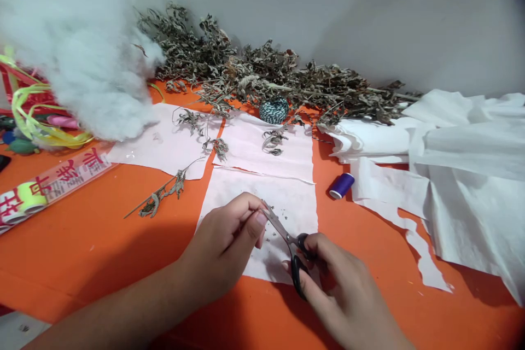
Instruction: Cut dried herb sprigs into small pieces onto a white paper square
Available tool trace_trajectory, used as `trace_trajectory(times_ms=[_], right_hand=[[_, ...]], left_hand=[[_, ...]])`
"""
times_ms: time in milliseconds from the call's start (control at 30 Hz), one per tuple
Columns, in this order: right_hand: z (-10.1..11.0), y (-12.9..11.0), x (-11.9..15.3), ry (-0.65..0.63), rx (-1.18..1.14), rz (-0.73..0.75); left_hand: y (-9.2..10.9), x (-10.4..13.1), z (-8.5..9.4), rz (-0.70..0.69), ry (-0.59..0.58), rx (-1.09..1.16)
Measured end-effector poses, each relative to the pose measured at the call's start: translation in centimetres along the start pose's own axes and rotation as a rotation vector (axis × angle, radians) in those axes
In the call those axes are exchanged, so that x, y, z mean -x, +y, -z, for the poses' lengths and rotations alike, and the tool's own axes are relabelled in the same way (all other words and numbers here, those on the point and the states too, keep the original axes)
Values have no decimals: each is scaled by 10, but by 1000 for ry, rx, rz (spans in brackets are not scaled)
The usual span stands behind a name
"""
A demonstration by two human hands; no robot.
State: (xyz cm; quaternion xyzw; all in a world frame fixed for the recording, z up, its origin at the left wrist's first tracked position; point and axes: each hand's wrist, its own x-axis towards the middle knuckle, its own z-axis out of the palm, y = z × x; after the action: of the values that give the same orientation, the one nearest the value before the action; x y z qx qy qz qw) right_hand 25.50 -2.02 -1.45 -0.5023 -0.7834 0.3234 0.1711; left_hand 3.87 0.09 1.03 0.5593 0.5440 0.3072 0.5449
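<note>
My right hand [340, 279] grips black-handled scissors [282, 228], with thumb and fingers in the loops. The blades point up and left, and their tips reach the fingertips of my left hand [229, 240]. That hand is closed in a pinch, and whatever lies between its fingers is hidden. Below both hands lies a white sheet [229, 186] sprinkled with small dark crumbs [283, 214]. A second white sheet [246, 142] adjoins it at the back, bearing a dried leaf cluster [274, 141]. To the left rests a dried leafy sprig [158, 197].
Dried plant stems [262, 71] line the wall, with a dark-and-white twine ball [274, 110] before them. White stuffing [86, 54], yellow ribbon [28, 109] and a plastic package [77, 175] occupy the left. A purple thread spool [342, 186] and white fabric [471, 191] lie right on the orange table [164, 251].
</note>
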Motion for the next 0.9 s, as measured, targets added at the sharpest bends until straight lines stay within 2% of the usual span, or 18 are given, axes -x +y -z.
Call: trace_trajectory(times_ms=[667, 900], right_hand=[[3, 4, 1, -41, 50, -39], [15, 13, 4, 47, 284, 19]], left_hand=[[8, -1, 2, 15, -26, -119], [10, -1, 2, 60, -20, -178]])
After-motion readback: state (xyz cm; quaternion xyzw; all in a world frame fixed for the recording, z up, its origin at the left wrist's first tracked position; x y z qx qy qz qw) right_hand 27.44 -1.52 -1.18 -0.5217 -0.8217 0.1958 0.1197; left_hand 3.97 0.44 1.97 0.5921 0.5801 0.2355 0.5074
